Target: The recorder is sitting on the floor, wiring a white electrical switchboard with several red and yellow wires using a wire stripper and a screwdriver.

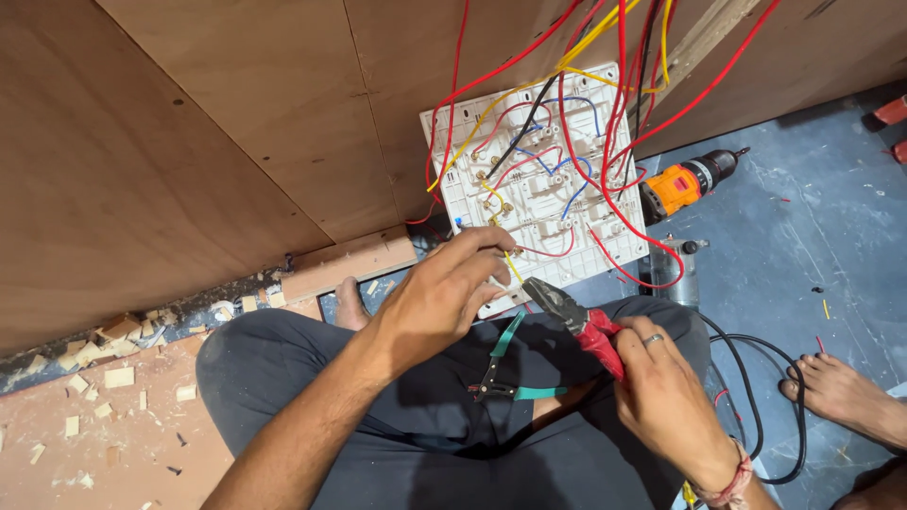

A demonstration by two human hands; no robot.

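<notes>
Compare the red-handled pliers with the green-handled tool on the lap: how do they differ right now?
The red-handled pliers are gripped in the right hand, nose raised toward the yellow wire; the green-handled tool lies loose on the lap, held by no hand. The pliers have thick red grips and a broad grey nose; the green tool is slimmer, with thin handles spread apart and a small dark head. Both are two-handled hand tools.

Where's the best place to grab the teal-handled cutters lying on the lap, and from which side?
Probably by the two teal handles: on the teal-handled cutters they splay apart, one up toward the white switch plate, one rightward. Come from above between the left hand and right hand, which holds the red-handled pliers. The dark jaws point left.
</notes>
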